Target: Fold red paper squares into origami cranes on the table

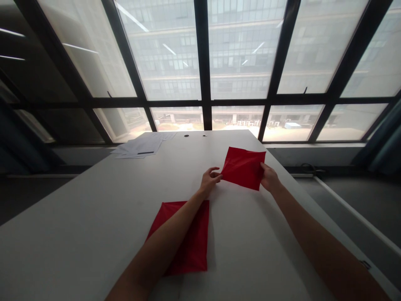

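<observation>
A flat red plastic bag (244, 167) is stretched between my hands over the right part of the white table (119, 200). My left hand (210, 180) pinches its near left corner, while my right hand (270, 177) grips its right edge with the thumb on top. Closer to me, a second red plastic bag (194, 238) lies flat on the table. My left forearm crosses above this bag and hides part of it.
White paper sheets (138, 146) are spread at the far left of the table, with a dark pen (145, 152) on them. Two small round holes (186, 135) sit near the far edge. Beyond stand tall framed windows (175, 50), with curtains at both sides.
</observation>
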A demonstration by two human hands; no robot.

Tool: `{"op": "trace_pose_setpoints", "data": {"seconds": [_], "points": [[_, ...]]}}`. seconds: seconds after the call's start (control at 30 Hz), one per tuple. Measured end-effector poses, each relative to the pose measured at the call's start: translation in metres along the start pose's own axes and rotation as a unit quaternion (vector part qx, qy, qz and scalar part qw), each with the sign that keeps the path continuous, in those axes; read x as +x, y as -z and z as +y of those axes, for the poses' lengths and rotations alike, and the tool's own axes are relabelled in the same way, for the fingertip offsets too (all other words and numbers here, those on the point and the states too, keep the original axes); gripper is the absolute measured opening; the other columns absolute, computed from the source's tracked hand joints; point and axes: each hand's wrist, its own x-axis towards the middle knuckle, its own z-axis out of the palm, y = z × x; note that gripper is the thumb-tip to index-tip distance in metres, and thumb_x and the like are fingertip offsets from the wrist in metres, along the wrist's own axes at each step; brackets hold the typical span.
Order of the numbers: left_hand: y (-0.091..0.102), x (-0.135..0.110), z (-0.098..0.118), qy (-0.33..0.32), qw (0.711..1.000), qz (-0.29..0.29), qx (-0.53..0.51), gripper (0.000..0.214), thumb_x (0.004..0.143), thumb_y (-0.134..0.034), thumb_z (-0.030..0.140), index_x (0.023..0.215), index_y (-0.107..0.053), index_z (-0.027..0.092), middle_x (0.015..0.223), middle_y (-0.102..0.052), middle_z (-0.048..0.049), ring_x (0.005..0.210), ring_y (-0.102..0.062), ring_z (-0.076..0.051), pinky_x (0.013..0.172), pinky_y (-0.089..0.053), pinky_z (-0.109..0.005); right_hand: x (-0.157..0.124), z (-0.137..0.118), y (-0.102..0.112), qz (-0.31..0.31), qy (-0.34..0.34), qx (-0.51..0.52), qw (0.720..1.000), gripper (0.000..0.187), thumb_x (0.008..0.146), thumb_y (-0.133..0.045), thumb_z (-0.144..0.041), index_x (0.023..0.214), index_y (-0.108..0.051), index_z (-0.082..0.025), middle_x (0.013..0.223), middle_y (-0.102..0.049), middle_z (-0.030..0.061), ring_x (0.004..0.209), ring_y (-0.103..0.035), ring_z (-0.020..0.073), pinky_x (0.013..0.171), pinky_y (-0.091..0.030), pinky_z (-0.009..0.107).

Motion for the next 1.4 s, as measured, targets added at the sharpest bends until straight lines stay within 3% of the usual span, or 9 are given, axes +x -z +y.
{"op": "trace_pose_setpoints", "data": {"seconds": [0.27, 0.37, 0.43, 0.57, 0.77, 0.93, 1.03, 1.2, 1.4], "points": [[-0.006, -0.001, 0.003, -0.003, 0.998, 0.055, 0.011, 0.054, 0.074, -0.078, 0.037, 0.122, -0.06, 0.02, 0.085, -0.063, -0.0029, 0.073, -0.063, -0.014, 0.061, -0.051, -0.023, -0.023, -0.019, -0.018, -0.017, 0.202, -0.153, 0.967, 0.018, 0.087, -0.066, -0.032, 0.092, -0.071, -0.016, 0.083, -0.073, 0.005, 0.078, -0.068, 0.0219, 0.07, -0.059, 0.036], [-0.007, -0.001, 0.002, -0.013, 0.995, 0.098, 0.024, 0.053, 0.081, -0.069, 0.041, 0.128, -0.054, 0.021, 0.092, -0.062, -0.0044, 0.075, -0.064, -0.014, 0.06, -0.051, -0.023, -0.049, -0.041, -0.024, -0.016, 0.388, -0.316, 0.866, 0.031, 0.09, -0.062, -0.045, 0.084, -0.071, -0.016, 0.074, -0.07, 0.0041, 0.079, -0.067, 0.023, 0.076, -0.057, 0.039], [-0.005, -0.001, 0.002, -0.021, 0.992, 0.122, 0.035, 0.047, 0.087, -0.058, 0.041, 0.129, -0.051, 0.02, 0.097, -0.062, -0.0057, 0.075, -0.065, -0.014, 0.06, -0.051, -0.023, -0.07, -0.049, -0.023, -0.118, 0.435, -0.396, 0.8, 0.029, 0.09, -0.063, -0.045, 0.092, -0.073, -0.018, 0.087, -0.073, 0.0069, 0.094, -0.067, 0.026, 0.09, -0.054, 0.045], [0.003, -0.004, 0.007, -0.048, 0.982, 0.163, 0.084, 0.033, 0.091, -0.046, 0.034, 0.119, -0.055, 0.018, 0.091, -0.065, -0.0052, 0.071, -0.063, -0.014, 0.059, -0.048, -0.023, -0.104, -0.032, -0.003, -0.332, 0.355, -0.484, 0.727, 0.02, 0.09, -0.066, -0.038, 0.103, -0.075, -0.026, 0.123, -0.07, 0.0074, 0.127, -0.055, 0.0289, 0.112, -0.038, 0.055], [0.034, -0.027, 0.013, -0.078, 0.95, 0.223, 0.205, 0.024, 0.091, -0.04, 0.024, 0.104, -0.059, 0.018, 0.079, -0.064, -0.0034, 0.073, -0.061, -0.018, 0.071, -0.049, -0.03, -0.12, 0.022, 0.037, -0.427, 0.279, -0.646, 0.568, 0.028, 0.095, -0.056, -0.033, 0.118, -0.071, -0.028, 0.14, -0.059, 0.0052, 0.14, -0.042, 0.0275, 0.116, -0.032, 0.052], [0.05, -0.048, 0.039, -0.105, 0.922, 0.162, 0.336, 0.02, 0.084, -0.05, 0.014, 0.096, -0.065, 0.021, 0.088, -0.067, -0.0051, 0.086, -0.063, -0.023, 0.089, -0.047, -0.036, -0.136, 0.028, 0.026, -0.457, 0.254, -0.657, 0.542, 0.041, 0.092, -0.06, -0.043, 0.13, -0.063, -0.031, 0.147, -0.052, 0.0044, 0.14, -0.04, 0.0299, 0.116, -0.03, 0.05], [0.02, -0.051, 0.049, -0.137, 0.87, 0.001, 0.474, 0.025, 0.085, -0.048, 0.01, 0.09, -0.07, 0.021, 0.101, -0.069, -0.0086, 0.1, -0.062, -0.025, 0.099, -0.043, -0.038, -0.134, 0.026, 0.013, -0.466, 0.263, -0.646, 0.545, 0.03, 0.092, -0.059, -0.036, 0.119, -0.07, -0.029, 0.141, -0.058, 0.0036, 0.135, -0.045, 0.0279, 0.114, -0.033, 0.045], [-0.045, -0.062, 0.023, -0.153, 0.79, -0.153, 0.573, 0.04, 0.091, -0.042, 0.014, 0.125, -0.063, 0.015, 0.13, -0.063, -0.0156, 0.123, -0.056, -0.03, 0.107, -0.039, -0.044, -0.095, 0.044, -0.006, -0.236, 0.3, -0.671, 0.636, 0.036, 0.091, -0.042, -0.015, 0.115, -0.068, -0.021, 0.114, -0.07, 0.009, 0.11, -0.061, 0.0222, 0.101, -0.044, 0.036], [-0.045, -0.07, -0.002, -0.141, 0.76, -0.203, 0.602, 0.056, 0.097, -0.036, 0.028, 0.149, -0.04, 0.008, 0.158, -0.032, -0.0175, 0.149, -0.022, -0.032, 0.121, -0.017, -0.051, -0.062, 0.083, -0.007, -0.294, 0.291, -0.687, 0.598, 0.051, 0.1, -0.029, -0.028, 0.143, -0.049, -0.009, 0.149, -0.048, 0.0152, 0.139, -0.042, 0.0215, 0.118, -0.027, 0.039]]}}
